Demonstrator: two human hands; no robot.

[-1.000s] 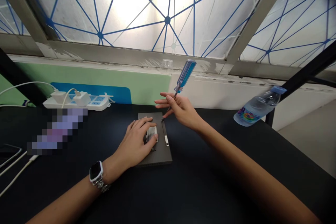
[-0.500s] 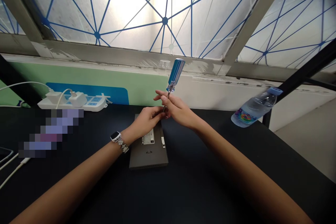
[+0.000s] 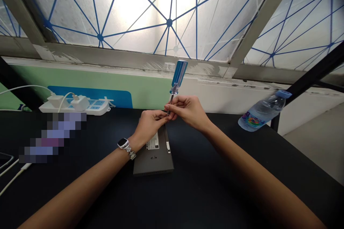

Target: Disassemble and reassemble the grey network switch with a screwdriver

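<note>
A screwdriver [image 3: 179,73] with a clear and blue handle stands nearly upright, its handle leaning a little to the right. My right hand [image 3: 192,112] pinches its metal shaft between thumb and fingers, below the handle. At the lower end of the shaft, my left hand [image 3: 150,125] has its thumb and fingertips closed around the tip area. The tip itself is hidden by the fingers. Beneath my left hand lies a flat dark grey box-shaped device [image 3: 153,166] with a white label [image 3: 153,142]; its far end is partly covered. A watch [image 3: 124,144] is on my left wrist.
On the black table [image 3: 209,186], a water bottle [image 3: 259,112] leans at the right by a black metal post. A white power strip [image 3: 98,107] with plugged-in chargers lies at the back left. White cables [image 3: 16,175] run along the left edge. A frosted window stands behind.
My right hand's fingers have curled in and its grip has shifted on the screwdriver's shaft. The handle has moved slightly left. My left hand stays near the tip.
</note>
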